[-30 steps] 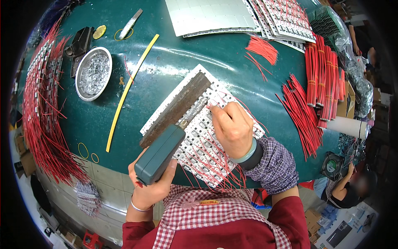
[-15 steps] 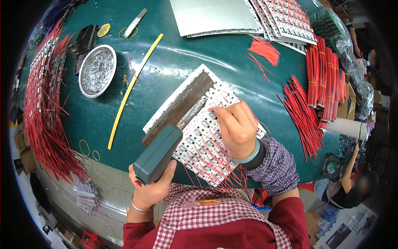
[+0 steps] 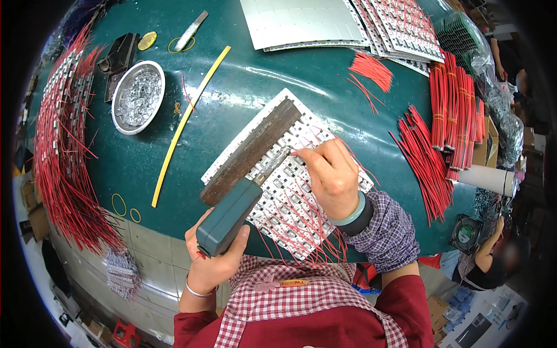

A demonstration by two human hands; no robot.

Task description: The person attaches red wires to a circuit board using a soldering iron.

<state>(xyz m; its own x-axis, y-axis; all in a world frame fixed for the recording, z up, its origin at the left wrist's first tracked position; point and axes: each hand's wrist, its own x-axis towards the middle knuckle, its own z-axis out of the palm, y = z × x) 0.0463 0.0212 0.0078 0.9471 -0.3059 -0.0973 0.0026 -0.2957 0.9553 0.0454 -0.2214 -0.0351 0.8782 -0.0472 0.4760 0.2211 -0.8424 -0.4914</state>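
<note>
My left hand is wrapped round the dark green handle of a soldering iron. The iron's grey metal tip slants up to the fingertips of my right hand, which pinch a thin red wire against the board. Beneath both lies a white circuit board panel with rows of small components, set at a slant near the table's front edge. Red wires trail from its lower and right parts. A dark, flat bar rests along the panel's upper left side. The exact contact at the tip is too small to tell.
At left, a white bowl holds silvery scraps beside a large bundle of red-wired strips. A yellow strip lies nearer the middle. Stacked panels and red wire bundles occupy the far and right sides. Another person sits at right.
The soldering iron and my left hand have shifted slightly right, bringing the tip up close to my right fingertips. My right hand has hardly moved and keeps its pinch.
</note>
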